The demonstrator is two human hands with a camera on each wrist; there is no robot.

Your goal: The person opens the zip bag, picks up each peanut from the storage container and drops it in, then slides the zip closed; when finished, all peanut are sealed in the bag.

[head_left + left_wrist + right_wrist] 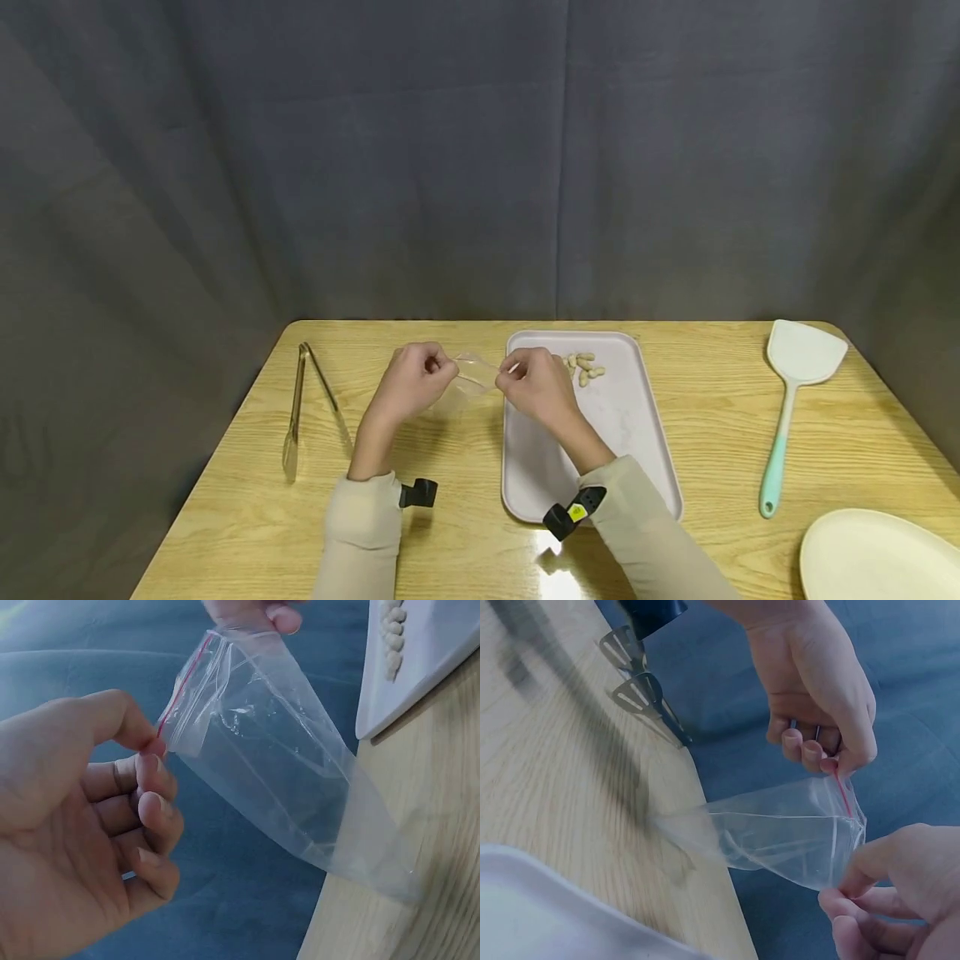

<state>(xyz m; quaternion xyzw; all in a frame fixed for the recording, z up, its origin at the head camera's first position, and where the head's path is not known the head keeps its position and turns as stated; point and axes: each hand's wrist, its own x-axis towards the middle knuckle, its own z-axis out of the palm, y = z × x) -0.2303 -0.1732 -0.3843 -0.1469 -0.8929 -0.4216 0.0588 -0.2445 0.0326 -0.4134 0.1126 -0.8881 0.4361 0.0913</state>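
Note:
Between both hands hangs a clear zip-lock bag (277, 757) with a red line along its mouth. My left hand (417, 379) pinches one side of the mouth between thumb and forefinger, its other fingers loosely curled. At the opposite side, my right hand (538, 385) pinches the rim near the left edge of a pale tray (622, 425). The bag's mouth is spread apart, and nothing shows inside the bag. Several peanuts in shells (585, 367) lie on the tray's far part, just beyond the right hand.
Metal tongs (295, 417) lie spread on the table (450, 533) at the left. On the right is a white spatula (787, 392) with a mint handle. A cream plate (877, 554) sits at the near right corner. A dark curtain (450, 167) hangs behind the table.

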